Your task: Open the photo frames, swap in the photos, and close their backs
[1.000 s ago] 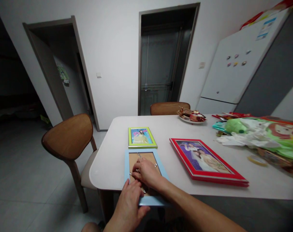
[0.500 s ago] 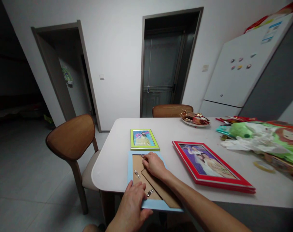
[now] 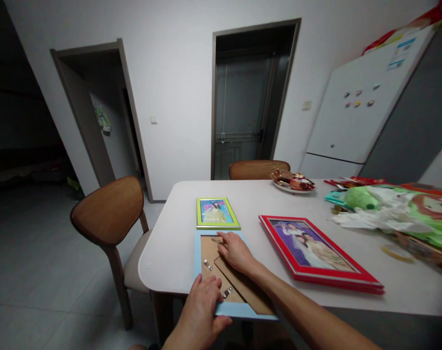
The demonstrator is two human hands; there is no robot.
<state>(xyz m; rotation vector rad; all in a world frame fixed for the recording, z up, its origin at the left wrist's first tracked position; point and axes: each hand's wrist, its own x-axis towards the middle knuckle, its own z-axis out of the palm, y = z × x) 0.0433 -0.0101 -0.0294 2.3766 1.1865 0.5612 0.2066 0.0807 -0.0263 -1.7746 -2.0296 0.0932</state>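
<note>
A light blue picture frame (image 3: 198, 253) lies face down at the table's front edge, its brown backing board (image 3: 215, 279) and folded stand flap showing. My left hand (image 3: 208, 304) grips the frame's lower left corner, thumb at the near edge and fingers over the backing. My right hand (image 3: 235, 250) rests on the upper part of the backing, its fingertips beside a small metal clip (image 3: 216, 239). Two more metal clips (image 3: 208, 265) show on the board's left and near the bottom. A green frame (image 3: 218, 226) with a photo touches the blue frame's far side.
Red frames (image 3: 352, 282) lie stacked to the right, a photo on top. Farther back are a plate (image 3: 297, 190) of wrapped items, a green bag with crumpled white paper (image 3: 384, 218) and a tape roll (image 3: 398, 253). Wooden chairs (image 3: 110, 211) stand at the left and far side.
My right fingers have spread a little and lifted off the top clip, which shows more clearly. My left hand stays on the corner. The view has tilted slightly.
</note>
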